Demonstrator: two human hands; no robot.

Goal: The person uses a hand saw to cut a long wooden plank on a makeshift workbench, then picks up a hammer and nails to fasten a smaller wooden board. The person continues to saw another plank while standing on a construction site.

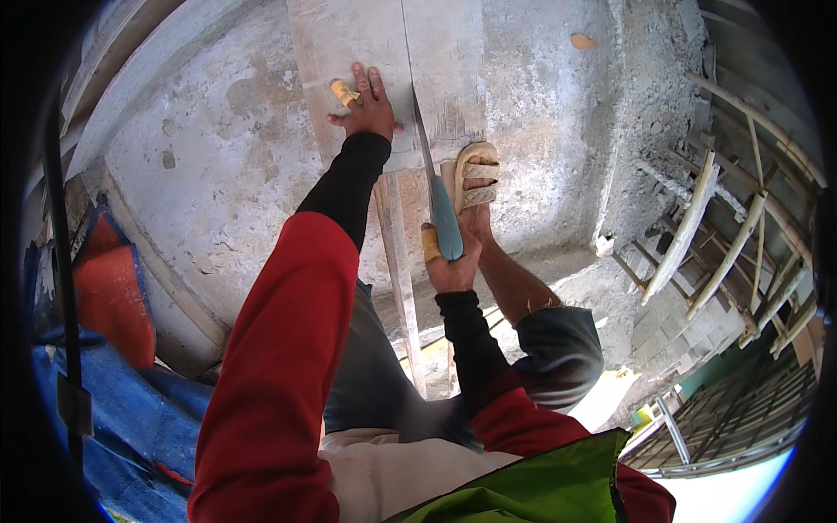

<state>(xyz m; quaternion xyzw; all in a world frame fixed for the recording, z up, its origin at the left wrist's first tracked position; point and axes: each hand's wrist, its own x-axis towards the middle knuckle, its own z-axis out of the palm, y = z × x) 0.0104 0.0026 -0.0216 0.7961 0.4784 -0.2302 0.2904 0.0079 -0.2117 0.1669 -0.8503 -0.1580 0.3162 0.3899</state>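
Your right hand (455,268) grips the saw (443,209), blade (424,138) pointing forward along the board (451,70), right of your spread left hand (370,115).

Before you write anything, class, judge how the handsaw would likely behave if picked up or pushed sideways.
The handsaw would likely feel heavier toward its handle, which looks thicker than the blade. The blade may flex sideways, since it appears thin and narrow. Pushed sideways, it might catch, because it meets the board along a dark line.
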